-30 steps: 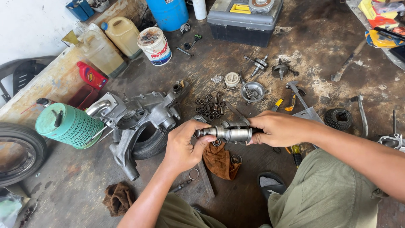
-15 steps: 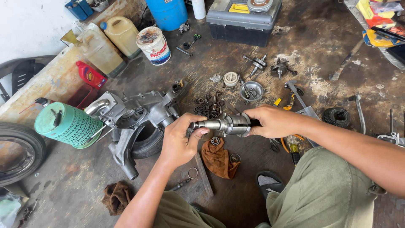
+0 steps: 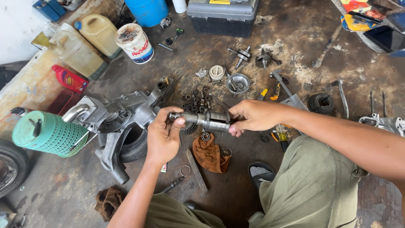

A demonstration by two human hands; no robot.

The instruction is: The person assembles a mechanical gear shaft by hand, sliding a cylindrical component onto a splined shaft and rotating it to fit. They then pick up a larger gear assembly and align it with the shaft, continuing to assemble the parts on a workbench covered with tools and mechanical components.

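Observation:
A grey steel gear shaft point(image 3: 206, 120) is held level between both hands above the oily floor. My left hand point(image 3: 163, 135) grips its thinner left end, thumb on top. My right hand point(image 3: 252, 116) clasps the thicker right end. Just below the shaft lie a small bearing point(image 3: 205, 136) and a brown rag point(image 3: 209, 154). Behind the shaft, several small gears and rings point(image 3: 195, 99) are scattered on the floor. A grey engine casing point(image 3: 116, 120) rests on a tyre directly left of my left hand.
A green mesh basket point(image 3: 44, 134) stands far left, jugs point(image 3: 99, 33) and a white bucket point(image 3: 136, 42) behind it. A dark toolbox point(image 3: 222, 17) sits at the back. Crank parts point(image 3: 242, 55), a metal bowl point(image 3: 237, 83), screwdrivers point(image 3: 276, 90) and a small sprocket point(image 3: 320, 102) lie around.
Both hands raised the shaft slightly and carried it a little toward the engine casing; the grip on each end stays the same.

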